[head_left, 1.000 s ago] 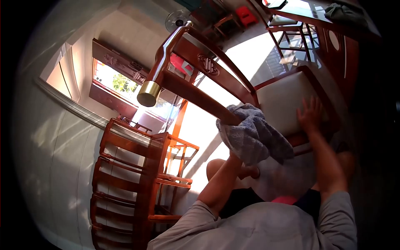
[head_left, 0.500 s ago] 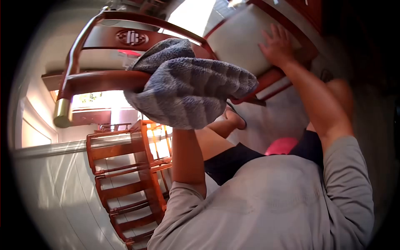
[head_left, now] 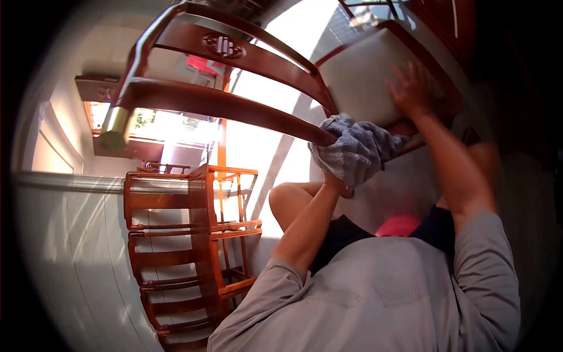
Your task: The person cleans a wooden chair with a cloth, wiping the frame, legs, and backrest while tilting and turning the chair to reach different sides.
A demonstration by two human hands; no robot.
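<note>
A dark red wooden chair (head_left: 234, 108) lies tipped over in front of me, its brass-capped leg end (head_left: 116, 128) at the upper left. A grey-blue cloth (head_left: 352, 146) is wrapped round one chair rail near the seat. My left hand (head_left: 333, 178) is at the cloth's lower side, its fingers covered by the folds. On the pale seat pad (head_left: 366, 76) rests my right hand (head_left: 412, 91), with fingers spread and slightly blurred.
Several stacked reddish wooden chairs (head_left: 202, 234) stand by the white wall (head_left: 76, 234) at the lower left. A pink-red object (head_left: 397, 226) is between my legs. Dark wooden furniture (head_left: 448, 29) is at the upper right, and a bright window (head_left: 146, 120) behind.
The cloth in my left hand went left along the rail, then back right toward the seat. My right hand stays on the pad. The camera view has also shifted.
</note>
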